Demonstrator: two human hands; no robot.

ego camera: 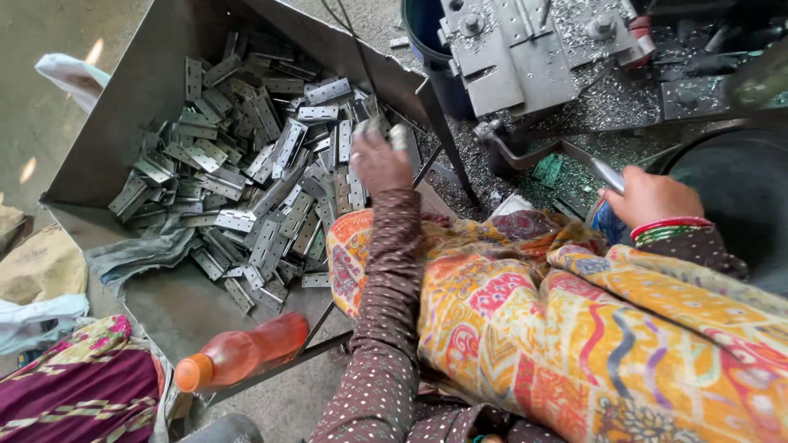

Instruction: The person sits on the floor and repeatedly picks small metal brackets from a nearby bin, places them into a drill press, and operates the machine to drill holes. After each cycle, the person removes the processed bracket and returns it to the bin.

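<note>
Hinge plates (246, 176) piled just past our left hand (379, 160), fingers clenched on one; right hand (648, 197) grasping the lever handle (606, 174).

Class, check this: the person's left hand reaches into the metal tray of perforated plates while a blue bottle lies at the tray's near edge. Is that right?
Not quite. The head view shows the bottle is orange, not blue. The left hand does reach into the metal tray of perforated plates.

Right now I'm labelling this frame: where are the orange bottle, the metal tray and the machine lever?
orange bottle (246, 353), head view, mid body.
metal tray (156, 66), head view, bare left wall.
machine lever (566, 152), head view, middle of bar.
</note>
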